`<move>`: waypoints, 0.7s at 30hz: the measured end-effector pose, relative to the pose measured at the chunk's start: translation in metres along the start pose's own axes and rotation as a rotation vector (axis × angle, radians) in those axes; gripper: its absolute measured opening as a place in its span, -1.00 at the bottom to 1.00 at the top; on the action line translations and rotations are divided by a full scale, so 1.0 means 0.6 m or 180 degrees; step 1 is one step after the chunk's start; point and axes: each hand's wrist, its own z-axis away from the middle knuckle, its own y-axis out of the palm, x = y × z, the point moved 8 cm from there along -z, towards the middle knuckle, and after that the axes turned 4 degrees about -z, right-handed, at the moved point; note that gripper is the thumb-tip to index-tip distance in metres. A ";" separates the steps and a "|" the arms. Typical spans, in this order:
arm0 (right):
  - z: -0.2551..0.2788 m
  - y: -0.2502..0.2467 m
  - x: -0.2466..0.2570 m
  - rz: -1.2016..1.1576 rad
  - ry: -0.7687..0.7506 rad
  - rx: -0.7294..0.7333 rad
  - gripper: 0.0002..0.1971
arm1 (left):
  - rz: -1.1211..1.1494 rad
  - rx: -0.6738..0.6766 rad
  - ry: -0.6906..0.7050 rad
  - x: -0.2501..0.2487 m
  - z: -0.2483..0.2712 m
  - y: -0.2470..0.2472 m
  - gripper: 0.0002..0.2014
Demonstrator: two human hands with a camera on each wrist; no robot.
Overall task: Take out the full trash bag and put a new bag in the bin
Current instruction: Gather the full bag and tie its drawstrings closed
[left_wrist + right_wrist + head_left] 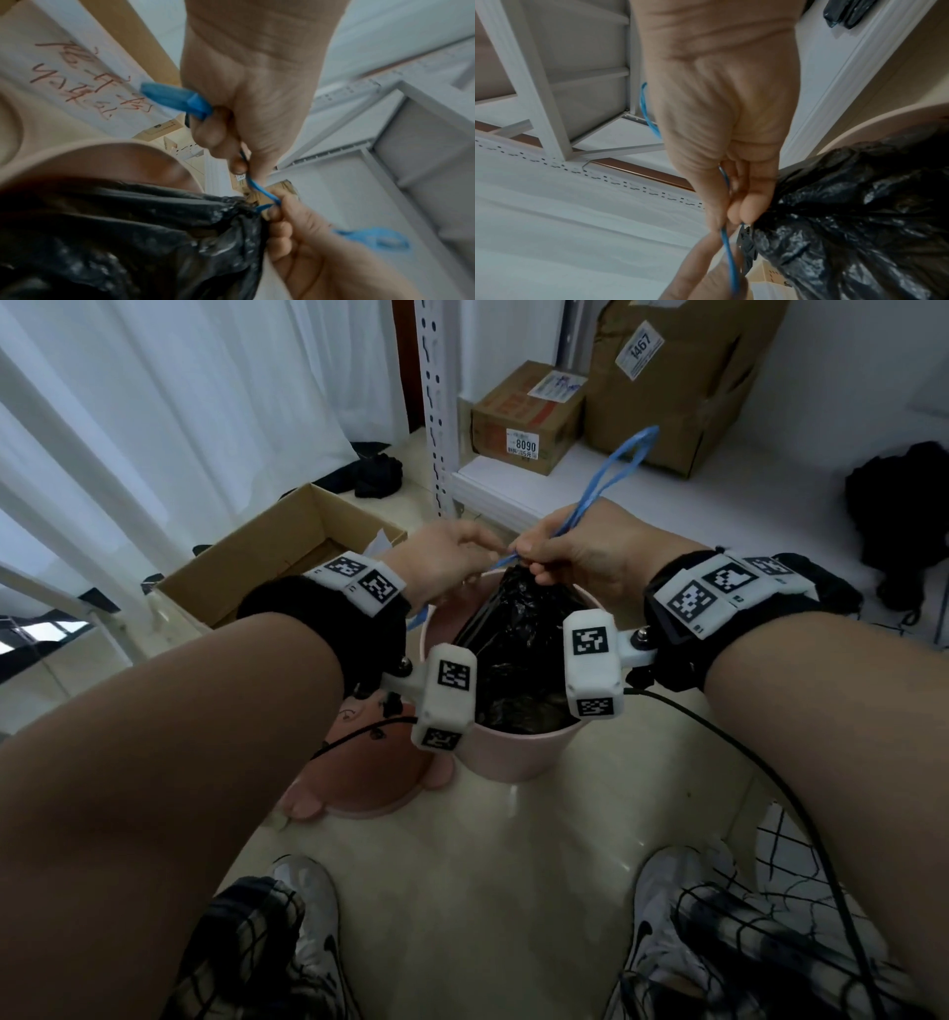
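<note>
black trash bag (518, 629) sits inside pink bin (513, 752), neck gathered above the rim | left hand (447, 562) pinches blue drawstring (611, 480) | right hand (570, 546) grips drawstring at the bag's neck | bin lid (359, 788) on floor left of bin

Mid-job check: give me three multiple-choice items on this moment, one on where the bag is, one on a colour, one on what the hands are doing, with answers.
1. Where is the black trash bag?
A. inside the pink bin
B. on the shelf
C. in the open cardboard box

2. What colour is the drawstring?
A. red
B. blue
C. white

3. What are the hands doing?
A. both hang idle
B. only the left hand holds something
C. left hand and right hand both grip the drawstring

Answers:
1 A, the pink rim rings the bag.
2 B, a blue loop rises above the right hand.
3 C, both wrist views show fingers curled round the string.
</note>
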 end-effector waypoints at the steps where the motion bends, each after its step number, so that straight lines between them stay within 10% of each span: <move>1: 0.002 0.000 0.004 0.0131 -0.0037 0.0001 -0.90 | -0.0054 0.0060 0.0143 -0.006 0.001 0.004 -0.84; 10: 0.005 -0.007 0.034 0.0808 -0.0387 0.0097 -0.93 | -0.0320 -0.0331 0.0488 -0.028 -0.018 0.014 -0.93; 21: -0.011 -0.026 0.023 0.1298 -0.0876 -0.1093 -0.78 | 0.0388 -0.0242 0.0538 -0.022 -0.027 0.016 -0.92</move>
